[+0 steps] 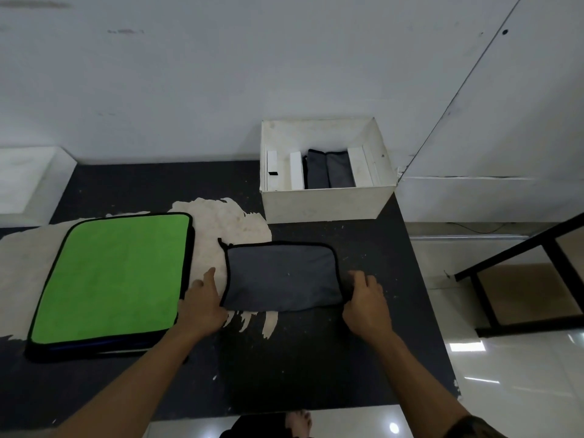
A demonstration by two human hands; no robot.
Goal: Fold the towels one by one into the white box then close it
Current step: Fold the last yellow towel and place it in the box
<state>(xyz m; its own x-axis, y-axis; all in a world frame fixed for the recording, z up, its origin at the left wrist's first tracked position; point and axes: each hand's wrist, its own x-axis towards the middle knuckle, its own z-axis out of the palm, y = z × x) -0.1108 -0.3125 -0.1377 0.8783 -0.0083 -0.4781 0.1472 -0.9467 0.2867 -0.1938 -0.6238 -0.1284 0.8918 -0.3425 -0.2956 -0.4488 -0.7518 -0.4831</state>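
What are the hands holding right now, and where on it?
The right hand grips the folded gray towel by its right edge. The left hand sits at its lower left corner; whether it pinches there cannot be told.

Towels on the table: two in plain sight, one folded grey cloth towel with black piping (281, 276) and one flat green cloth towel with black piping (113, 273) (the green one tops a dark-edged stack whose layers cannot be counted).
Towels in the box: grey folded cloth (328, 170) showing two humps side by side; one towel or two, cannot tell.
Boxes: one open white cardboard box (325, 203).
Hands: two, a left hand (202, 306) and a right hand (368, 306).
Tables: one dark speckled table top (316, 358).
Frames: one black metal frame (493, 267) beside the table.
Feet: one bare foot (298, 420).
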